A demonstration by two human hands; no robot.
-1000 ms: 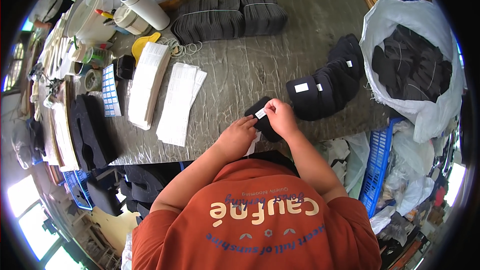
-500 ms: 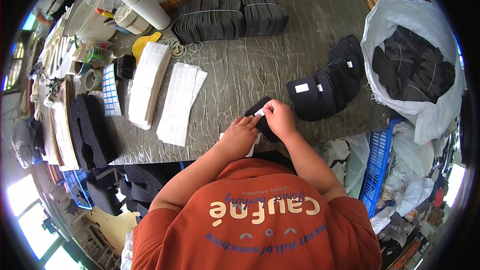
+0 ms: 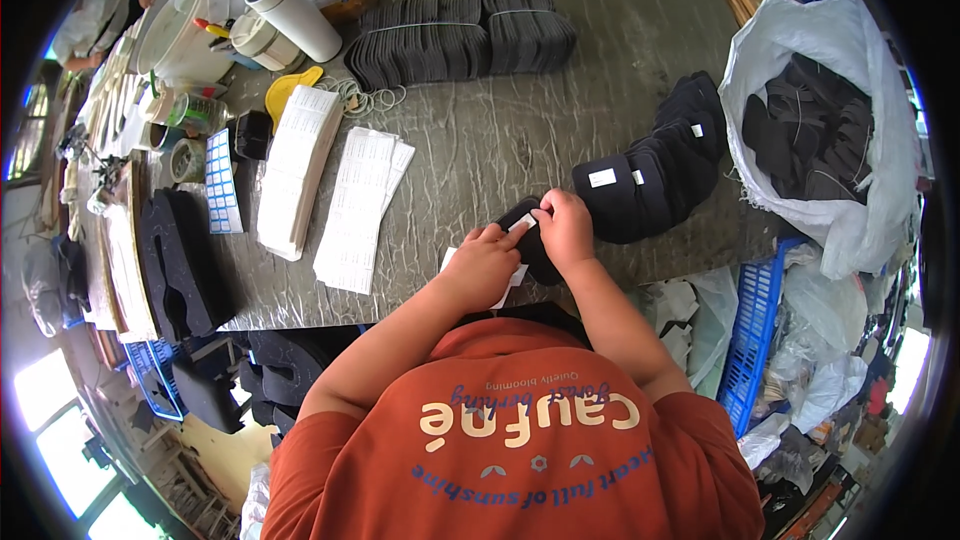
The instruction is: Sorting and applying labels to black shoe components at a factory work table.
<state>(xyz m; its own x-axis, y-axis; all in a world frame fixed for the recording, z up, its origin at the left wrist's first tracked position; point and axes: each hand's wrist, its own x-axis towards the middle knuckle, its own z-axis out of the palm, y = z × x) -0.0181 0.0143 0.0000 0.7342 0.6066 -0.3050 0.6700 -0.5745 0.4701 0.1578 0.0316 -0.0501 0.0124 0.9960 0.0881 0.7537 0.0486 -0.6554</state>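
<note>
A dark, rounded flat piece lies at the table's near edge, between my two hands. On its far part is a small white label. My left hand reaches over the piece from the left, its index fingertip pressing on the label. White label paper sticks out from beneath that hand, which appears to hold it. My right hand is closed in a pinch at the label's right end. Its palm side and the spot between its fingertips are hidden.
Labelled black pieces fan out at right, beside a white sack of dark pieces. Banded black stacks lie at the back. At left are label sheets, a thick paper stack and a white cup.
My left index finger has moved onto the label, which now lies against the dark piece. My right fingertips have shifted slightly right and away from me.
</note>
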